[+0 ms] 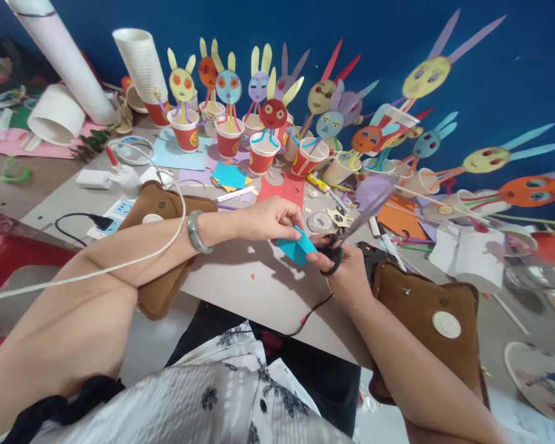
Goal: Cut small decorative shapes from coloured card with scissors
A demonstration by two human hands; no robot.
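Over the near part of the table, my left hand (275, 219) pinches a small folded piece of bright blue paper (296, 249) between thumb and fingers. Black-handled scissors (335, 256) are in my right hand (349, 280), with the blades pointing up and away to the right, off the paper. My right thumb and fingertips also touch the paper's right edge. Behind the hands lies a red paper sheet (287, 190) with holes cut in it. A black craft knife or similar tool partly shows beside my right hand; its kind is unclear.
Several paper-faced rabbit figures in cups (186, 131) line the blue wall. Brown padded cushions (425, 327) lie at both sides of the table. A white cable (120, 266) crosses my left arm. A power strip (118, 213), stacked white cups (136, 61) and paper scraps surround the workspace.
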